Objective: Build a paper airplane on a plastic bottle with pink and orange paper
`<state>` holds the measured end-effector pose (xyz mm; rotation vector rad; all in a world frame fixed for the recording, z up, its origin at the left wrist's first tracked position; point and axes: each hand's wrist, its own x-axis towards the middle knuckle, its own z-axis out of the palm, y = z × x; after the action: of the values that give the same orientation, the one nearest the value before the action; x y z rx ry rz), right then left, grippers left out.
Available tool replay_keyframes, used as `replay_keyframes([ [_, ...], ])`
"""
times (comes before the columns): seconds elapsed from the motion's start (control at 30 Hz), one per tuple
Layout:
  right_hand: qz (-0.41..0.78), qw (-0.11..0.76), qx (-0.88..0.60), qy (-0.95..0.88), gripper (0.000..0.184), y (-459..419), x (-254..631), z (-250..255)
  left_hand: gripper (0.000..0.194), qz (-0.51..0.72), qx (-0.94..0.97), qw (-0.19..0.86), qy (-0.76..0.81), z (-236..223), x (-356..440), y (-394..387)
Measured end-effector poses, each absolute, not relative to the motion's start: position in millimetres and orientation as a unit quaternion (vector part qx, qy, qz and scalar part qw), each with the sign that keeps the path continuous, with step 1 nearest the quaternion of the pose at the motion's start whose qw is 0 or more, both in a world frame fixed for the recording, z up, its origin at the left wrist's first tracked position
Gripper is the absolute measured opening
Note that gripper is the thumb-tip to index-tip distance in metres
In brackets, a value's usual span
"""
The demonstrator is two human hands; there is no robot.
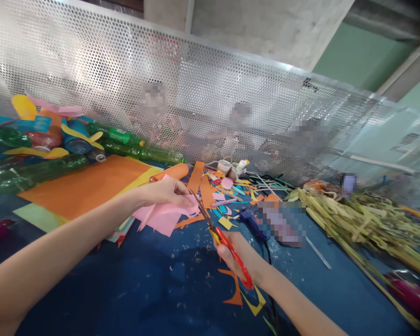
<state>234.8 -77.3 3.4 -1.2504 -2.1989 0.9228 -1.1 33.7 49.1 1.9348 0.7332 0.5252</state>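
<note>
pinched btwn the thumb & fingers of your l hand (163, 192), the pink paper (164, 219) sits mid-frame, just left of centre; your r hand (238, 254) is wrapped round the red handles of the scissors (227, 243), blades pointing up-left at the paper's edge. blades look a bit parted; can't tell if they're biting. step in hand is prob. trimming the pink paper. next move calls for feeding the sheet w/ your l hand so the cut line meets the blades, & minding your thumb, b/c the tips are v. near it.

materials, near to far: bottom centre, a thin curved orange offcut (235, 289) & a bent yellow offcut (259, 305) lie on the dark blue table (143, 289), flecked w/ tiny bits. the scissors' loops look like smooth plastic. pink paper is thin, floppy, w/ angular corners. right of centre, a dark blue tool (254, 224), poss. a glue gun. left, a big flat orange sheet (84, 184) overlaps a pale green sheet (37, 217). past your hands, long flat orange strips (206, 192) & a messy pile of coloured scraps (227, 183). right side, dry stringy stalks (364, 219), tangled. upper left, shiny see-thru green bottles (49, 172). across the top, a perforated metallic screen (108, 70), full of round holes.
</note>
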Motion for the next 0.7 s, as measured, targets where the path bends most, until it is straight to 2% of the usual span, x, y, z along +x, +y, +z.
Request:
replay_keyframes([
  [0.23, 0.297, 0.215, -0.459, -0.81, 0.048, -75, 236, 2, 0.017, 0.204, 0.794, 0.487, 0.3, 50, -5, 37],
  [0.7, 0.306, 0.192, -0.477, -0.801, 0.049, -74, 239, -1, 0.015, 0.175, 0.81, 0.496, 0.258, 47, -17, 51],
])
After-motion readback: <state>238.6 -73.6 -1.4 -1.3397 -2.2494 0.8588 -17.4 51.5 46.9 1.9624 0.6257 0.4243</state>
